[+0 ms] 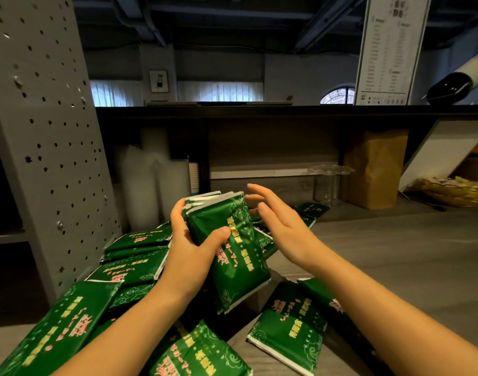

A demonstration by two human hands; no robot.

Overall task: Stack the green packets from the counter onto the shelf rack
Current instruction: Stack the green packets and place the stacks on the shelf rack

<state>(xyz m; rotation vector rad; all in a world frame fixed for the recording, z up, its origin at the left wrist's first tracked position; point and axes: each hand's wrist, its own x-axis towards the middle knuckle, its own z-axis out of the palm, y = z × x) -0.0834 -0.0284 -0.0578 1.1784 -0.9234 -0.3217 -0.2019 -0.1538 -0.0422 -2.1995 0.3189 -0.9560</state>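
Note:
My left hand [190, 248] grips a bunch of green packets [232, 256] upright above the counter, thumb across the front packet. My right hand [281, 226] hovers just to the right of the bunch with fingers spread and straight, its fingertips near the top edge; whether they touch is unclear. Several more green packets [135, 261] lie in a loose heap on the grey counter [395, 253] below and to the left, and others [289, 329] lie under my right forearm. The grey perforated shelf rack [42, 131] stands at the left.
A dark overhead ledge [286, 109] runs across the back. Beneath it stand white stacked cups [151, 185], a clear plastic stand [330, 183] and a brown paper bag [373, 169]. A basket of yellow items [454, 191] sits far right.

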